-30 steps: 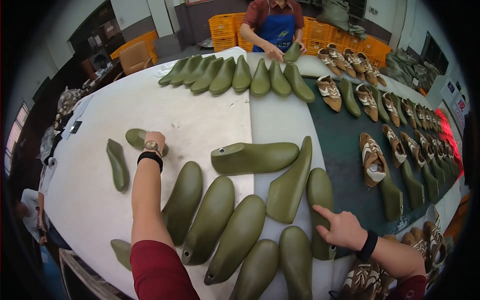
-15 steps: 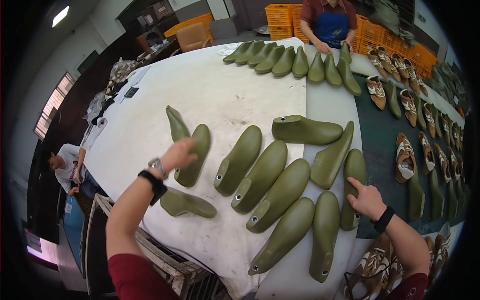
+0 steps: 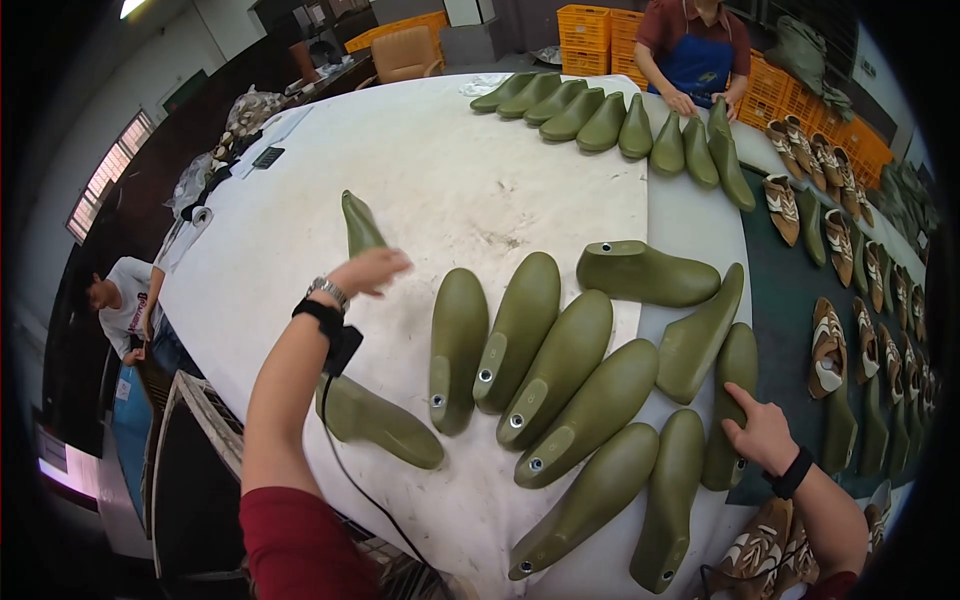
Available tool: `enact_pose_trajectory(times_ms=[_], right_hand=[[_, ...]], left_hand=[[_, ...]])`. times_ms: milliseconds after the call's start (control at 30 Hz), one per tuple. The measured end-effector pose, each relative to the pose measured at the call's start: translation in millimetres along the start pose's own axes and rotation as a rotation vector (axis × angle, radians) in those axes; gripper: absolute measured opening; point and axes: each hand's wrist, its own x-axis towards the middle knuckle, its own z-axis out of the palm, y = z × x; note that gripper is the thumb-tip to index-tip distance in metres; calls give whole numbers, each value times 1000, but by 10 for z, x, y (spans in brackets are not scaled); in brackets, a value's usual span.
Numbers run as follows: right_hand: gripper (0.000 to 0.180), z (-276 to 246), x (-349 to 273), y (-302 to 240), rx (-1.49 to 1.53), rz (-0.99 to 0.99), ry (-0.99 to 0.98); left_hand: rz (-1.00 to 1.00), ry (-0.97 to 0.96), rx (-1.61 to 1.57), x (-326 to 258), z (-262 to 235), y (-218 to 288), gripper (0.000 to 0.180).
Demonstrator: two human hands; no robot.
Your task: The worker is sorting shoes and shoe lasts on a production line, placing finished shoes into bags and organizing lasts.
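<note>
My left hand (image 3: 370,272) hovers over the white table with its fingers stretched out and nothing in them. Just beyond it a green shoe last (image 3: 362,222) lies on the cloth, its near end hidden by the hand. Another last (image 3: 385,424) rests on its side below my left wrist. My right hand (image 3: 757,430) touches a green last (image 3: 735,365) with the extended index finger, thumb apart, without gripping it. Between my hands several lasts (image 3: 530,330) lie fanned out, with a sideways last (image 3: 650,272) behind them.
A row of lasts (image 3: 600,125) stands at the far edge, where a person in a blue apron (image 3: 695,62) works. Brown-and-white shoes (image 3: 826,345) and lasts fill the dark green surface at right. A person in white (image 3: 130,305) sits at left; a wooden-framed rack (image 3: 200,430) stands below.
The last under my left hand has shifted right, beside the fanned lasts, and the hand has come off it toward the far-left last. My right hand stays on its last. The view has shifted slightly.
</note>
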Motion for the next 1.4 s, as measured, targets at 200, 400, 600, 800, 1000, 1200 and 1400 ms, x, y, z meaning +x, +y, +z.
enact_pose_trajectory(times_ms=[200,400,600,800,1000,1200,1400], right_hand=[[55,-128,-87,-156,-96,64,-74],[53,-69,-11,-109,-36,131,-162],[54,-42,102,-160,-20,104,-202],[53,-5,34,-41,-16,92,-98],[52,59,37,-1,-29,70,-70],[53,174,91,4,29,-15,-16],[54,208,19,173,57,75,-45]], left_hand=[[-74,549,273,1445,-276,-1100,75],[-273,758,190,1332,-268,-1300,80],[116,491,550,704,-550,-1739,74],[-317,445,1044,192,-545,-1505,41],[198,124,302,76,119,-571,48],[108,121,216,-22,341,-845,26],[153,-65,238,-525,929,-335,34]])
